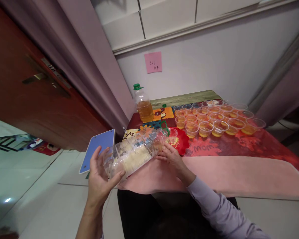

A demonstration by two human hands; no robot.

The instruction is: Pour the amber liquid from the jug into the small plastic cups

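A large clear plastic bottle (132, 152) is held tilted between both hands, its neck toward the red plate (185, 141). My left hand (99, 176) wraps round the base, thumb on the near side. My right hand (173, 157) grips the bottle near its neck. A green ring handle (165, 126) sits at the neck. Pale and patterned patches show through the clear plastic; any liquid inside is hard to make out. Beside the bottle's mouth, a clear cup (173, 132) appears to be on the plate.
Rows of clear plastic cups (206, 129) with amber liquid stand on the right of the table. At the back left stands a green-capped bottle (145, 109) of amber liquid. A loose green cap (164, 105) lies nearby. A blue board (98, 147) is left of the table.
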